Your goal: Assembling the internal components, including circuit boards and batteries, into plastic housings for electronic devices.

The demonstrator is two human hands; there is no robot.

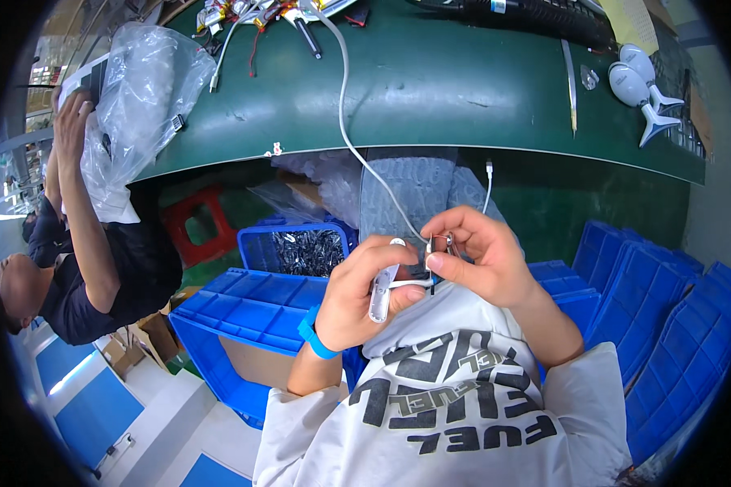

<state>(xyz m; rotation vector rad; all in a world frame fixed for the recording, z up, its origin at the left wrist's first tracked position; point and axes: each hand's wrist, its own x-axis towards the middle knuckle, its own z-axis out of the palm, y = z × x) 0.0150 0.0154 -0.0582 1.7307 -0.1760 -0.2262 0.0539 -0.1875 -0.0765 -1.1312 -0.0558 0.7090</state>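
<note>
In front of my chest, my left hand (357, 284) is closed around a long, hollow white plastic shell (378, 296), its open side showing. A white stem-like piece (412, 283) reaches from that shell toward my other hand. My right hand (486, 258) pinches a small, thin dark part (431, 253), seen nearly edge-on, with a short red wire by the fingertips. The fingers partly hide this part, so its exact kind is unclear. A white cable (345, 105) comes down from the bench and ends at my fingers.
The green bench (300, 114) carries battery packs with wires (256, 12), a black keyboard (544, 20) and white fan-shaped devices (632, 81). Blue crates (252, 304) stand around me; a bin of dark parts (309, 253) is below. At left, a co-worker handles a clear plastic bag (150, 89).
</note>
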